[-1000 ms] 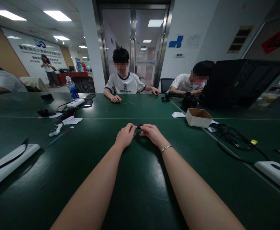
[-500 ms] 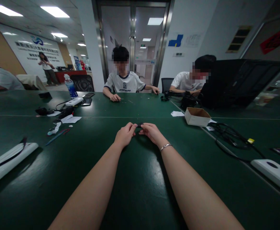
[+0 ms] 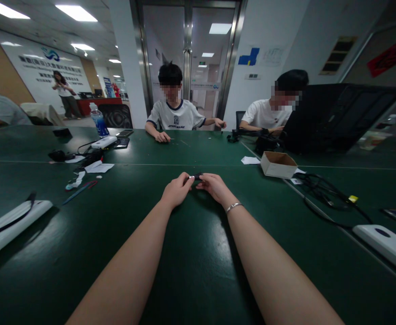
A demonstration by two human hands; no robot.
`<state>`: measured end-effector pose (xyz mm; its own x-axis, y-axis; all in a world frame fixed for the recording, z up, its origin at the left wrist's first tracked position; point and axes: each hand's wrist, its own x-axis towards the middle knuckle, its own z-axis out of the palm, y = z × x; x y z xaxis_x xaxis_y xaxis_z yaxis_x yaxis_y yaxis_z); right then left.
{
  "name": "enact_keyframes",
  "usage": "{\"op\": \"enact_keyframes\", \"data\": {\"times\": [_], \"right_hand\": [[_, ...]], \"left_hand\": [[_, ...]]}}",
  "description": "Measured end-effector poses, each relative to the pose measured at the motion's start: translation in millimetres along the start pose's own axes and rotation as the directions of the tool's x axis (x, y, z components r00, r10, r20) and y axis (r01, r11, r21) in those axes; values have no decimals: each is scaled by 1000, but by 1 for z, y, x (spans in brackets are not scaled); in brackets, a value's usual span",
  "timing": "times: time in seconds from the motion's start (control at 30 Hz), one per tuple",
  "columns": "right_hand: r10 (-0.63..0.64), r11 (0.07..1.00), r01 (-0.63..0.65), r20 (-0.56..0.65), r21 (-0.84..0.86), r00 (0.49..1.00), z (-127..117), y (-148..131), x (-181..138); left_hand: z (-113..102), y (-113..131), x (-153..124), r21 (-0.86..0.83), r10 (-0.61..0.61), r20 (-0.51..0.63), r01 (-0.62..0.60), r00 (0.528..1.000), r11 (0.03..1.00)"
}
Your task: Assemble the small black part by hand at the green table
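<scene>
Between my two hands is a small dark object [image 3: 197, 176], too small and too covered by fingers for me to tell its kind. My left hand [image 3: 177, 190] pinches its left end with thumb and fingers. From the other side, my right hand [image 3: 214, 187] closes its fingertips on the right end. Both hands are held close together just over the dark green table [image 3: 191, 253], and a bracelet [image 3: 234, 206] circles my right wrist.
An open cardboard box [image 3: 278, 166] and coiled black cables [image 3: 323, 192] lie to the right. White power strips [image 3: 384, 241] flank both sides. On the left are a blue pen-like tool [image 3: 79, 193], papers and a bottle [image 3: 99, 121]. Two people sit opposite.
My hands keep nearly the same place, and slightly more of the dark object shows between my fingers. The person opposite has raised one hand off the table.
</scene>
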<state>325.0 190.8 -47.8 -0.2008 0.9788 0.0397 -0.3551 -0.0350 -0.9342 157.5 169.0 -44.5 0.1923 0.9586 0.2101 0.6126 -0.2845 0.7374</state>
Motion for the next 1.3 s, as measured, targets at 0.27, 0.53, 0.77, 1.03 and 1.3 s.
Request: {"op": "enact_keyframes", "data": {"times": [0.27,0.53,0.77,1.03,1.3], "right_hand": [[8,1000,-8,27,-1,1000,0,0,0],[7,1000,-7,41,1,999,-2,0,0],[9,1000,-9,53,4,999,0,0,-1],[-3,999,1,44,34,999,-2,3,3],[-1,1000,0,39,9,999,0,4,2]], "left_hand": [[3,-7,3,-18,16,-24,-17,1000,1000],[1,-1,1,3,6,-11,-6,1000,1000],[2,-5,2,0,37,-26,-37,999,999],[3,-7,3,-46,40,-57,-43,998,998],[2,-8,5,-53,40,-61,-43,997,998]]}}
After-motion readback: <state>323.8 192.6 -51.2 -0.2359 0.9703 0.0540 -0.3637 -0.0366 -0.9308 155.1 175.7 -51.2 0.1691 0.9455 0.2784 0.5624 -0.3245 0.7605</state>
